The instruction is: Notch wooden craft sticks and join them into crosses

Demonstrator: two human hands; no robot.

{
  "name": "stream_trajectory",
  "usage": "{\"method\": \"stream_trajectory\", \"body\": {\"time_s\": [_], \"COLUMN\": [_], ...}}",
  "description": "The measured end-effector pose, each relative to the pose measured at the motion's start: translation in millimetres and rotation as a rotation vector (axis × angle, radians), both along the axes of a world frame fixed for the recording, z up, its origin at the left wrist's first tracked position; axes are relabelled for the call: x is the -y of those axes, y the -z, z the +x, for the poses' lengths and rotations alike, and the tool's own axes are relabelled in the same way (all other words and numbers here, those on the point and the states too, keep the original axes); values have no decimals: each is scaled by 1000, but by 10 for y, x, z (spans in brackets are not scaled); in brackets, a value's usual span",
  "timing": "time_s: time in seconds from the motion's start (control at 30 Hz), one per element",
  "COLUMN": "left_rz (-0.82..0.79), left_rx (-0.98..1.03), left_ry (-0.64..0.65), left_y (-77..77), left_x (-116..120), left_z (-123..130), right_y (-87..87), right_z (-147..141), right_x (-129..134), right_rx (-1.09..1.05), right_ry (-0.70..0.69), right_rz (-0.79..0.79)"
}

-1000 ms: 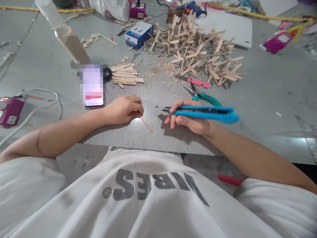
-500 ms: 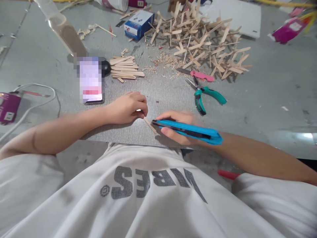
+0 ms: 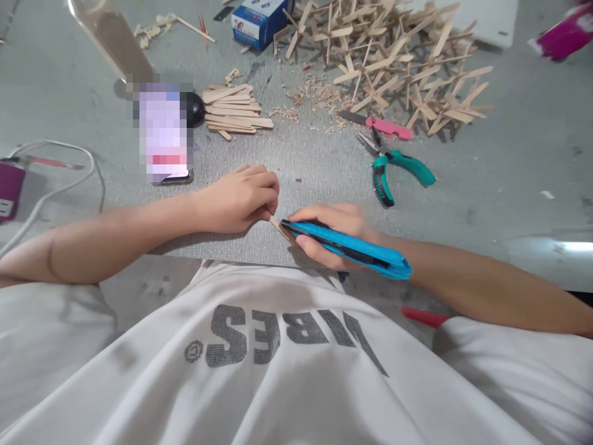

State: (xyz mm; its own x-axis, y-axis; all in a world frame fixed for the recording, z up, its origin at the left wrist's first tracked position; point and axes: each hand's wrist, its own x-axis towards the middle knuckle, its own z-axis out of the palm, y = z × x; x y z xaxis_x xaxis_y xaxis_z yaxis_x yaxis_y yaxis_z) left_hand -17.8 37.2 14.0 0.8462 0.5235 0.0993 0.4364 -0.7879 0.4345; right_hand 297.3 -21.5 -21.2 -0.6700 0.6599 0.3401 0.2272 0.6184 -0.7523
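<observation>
left hand (image 3: 252, 194) is closed in a fingertip pinch on the upper end of a thin wooden stick (image 3: 277, 225), which slants toward 5 o'clock near the table's (image 3: 222, 247) front edge. right hand (image 3: 331, 225) is wrapped around a blue cutter (image 3: 356, 250), its front end at the stick, contact with the blade unclear. from the stick: phone (image 3: 164, 136) at 10 o'clock, flat sticks (image 3: 236, 111) at 11, crossed sticks (image 3: 393, 65) at 1, green-handled pliers (image 3: 380, 161) at 2.
</observation>
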Motion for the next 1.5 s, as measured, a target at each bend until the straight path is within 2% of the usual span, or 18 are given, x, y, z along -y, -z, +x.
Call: {"method": "stream_trajectory", "body": {"time_s": [0.33, 0.43, 0.6, 0.9, 1.07, 1.27, 1.5], "left_rz": [30, 29, 71, 121, 117, 91, 30], "left_rx": [-14, -3, 20, 111, 199, 233, 225], "left_ry": [23, 33, 58, 143, 209, 216, 197], "left_y": [9, 13, 29, 84, 119, 141, 118], "left_x": [30, 28, 21, -86, -121, -125, -139], "left_z": [-20, -28, -47, -101, -108, -105, -113], "right_y": [10, -49, -188, -220, -291, -263, -239], "right_z": [28, 29, 26, 12, -20, -17, -48], "right_x": [-19, -13, 5, -19, -27, -12, -41], "right_rx": [-29, -49, 36, 48, 28, 55, 59], "right_ry": [-3, -4, -20, -22, -72, -37, -60], "right_rz": [4, 9, -9, 230, 208, 231, 272]}}
